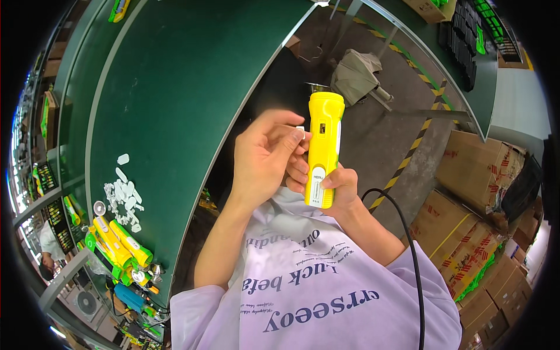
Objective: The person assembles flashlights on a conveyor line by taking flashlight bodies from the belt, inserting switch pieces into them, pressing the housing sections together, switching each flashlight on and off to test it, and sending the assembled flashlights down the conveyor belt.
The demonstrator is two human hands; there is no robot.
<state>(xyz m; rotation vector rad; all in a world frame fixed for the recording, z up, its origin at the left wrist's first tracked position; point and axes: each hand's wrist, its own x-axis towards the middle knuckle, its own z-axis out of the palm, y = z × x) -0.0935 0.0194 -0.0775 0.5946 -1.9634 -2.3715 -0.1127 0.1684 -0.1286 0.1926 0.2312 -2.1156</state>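
My right hand [341,184] is wrapped round a yellow flashlight [322,151], thumb on the pale oval panel low on its body. The flashlight stands roughly upright in front of me, its wider head away from me. A small rectangular opening [322,128] shows in its upper body, and a metallic piece [318,87] sticks out past the head. Beside it, my left hand [265,151] pinches a small white plastic piece [301,132] between thumb and forefinger, close to that opening. The left fingers hide most of the piece.
A green-topped table [169,105] lies at my left, with a pile of small white plastic pieces [123,192]. More yellow flashlights [119,242] lie nearer me, by a blue-handled tool [128,296]. Cardboard boxes [455,233] are stacked at right. A black cable [411,245] hangs beside my right arm.
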